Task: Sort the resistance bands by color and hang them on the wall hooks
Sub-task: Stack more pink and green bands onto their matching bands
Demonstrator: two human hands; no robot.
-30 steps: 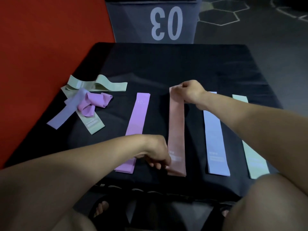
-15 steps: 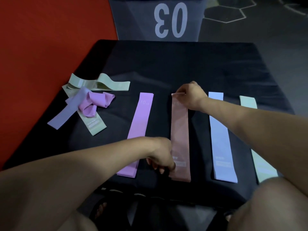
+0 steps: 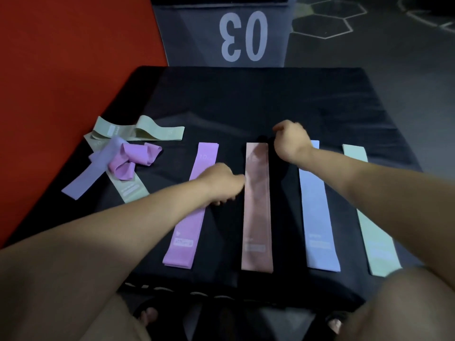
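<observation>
Lying flat, straight: pink band [image 3: 256, 205]; both hands' fingers curled, holding nothing.

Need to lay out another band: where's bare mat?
Free: far half of the black mat, beyond the band tops; also the strip between pile and purple band. Crowded: narrow gaps between the four flat bands.
</observation>
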